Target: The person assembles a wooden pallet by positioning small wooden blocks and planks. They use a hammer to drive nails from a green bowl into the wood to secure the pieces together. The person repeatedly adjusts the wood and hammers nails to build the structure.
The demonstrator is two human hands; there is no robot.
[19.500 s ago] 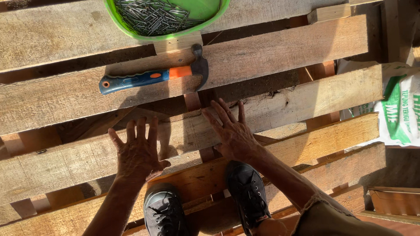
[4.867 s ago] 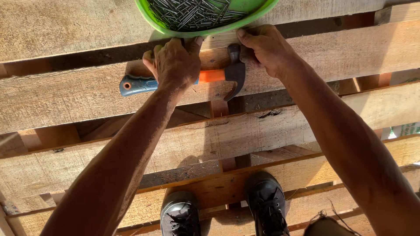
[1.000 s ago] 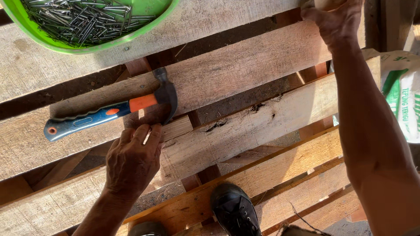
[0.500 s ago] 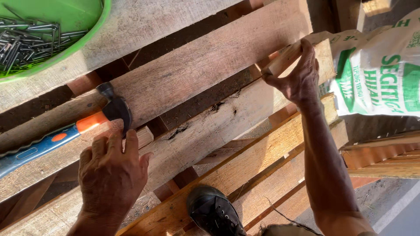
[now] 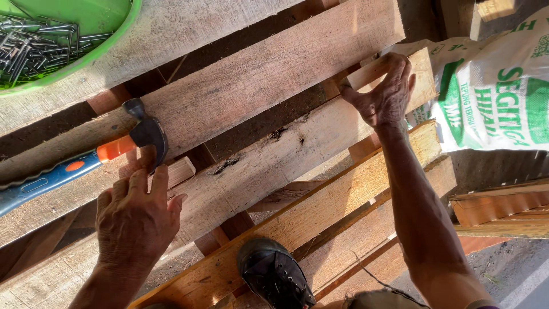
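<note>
Two hands (image 5: 137,214); one hammer (image 5: 86,163), one green bowl (image 5: 123,31), one sack (image 5: 492,91)

Warm low sunlight raking across rough timber boards below me, dark gaps between them, grey ground (image 5: 509,269) showing beyond my right-hand grip, stacked offcut planks (image 5: 503,209) lying out there too, deep shadow up past the far boards (image 5: 440,17).

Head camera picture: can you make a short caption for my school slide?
Left hand flat on a pallet plank beside a hammer, right hand gripping a small wood block.
</note>
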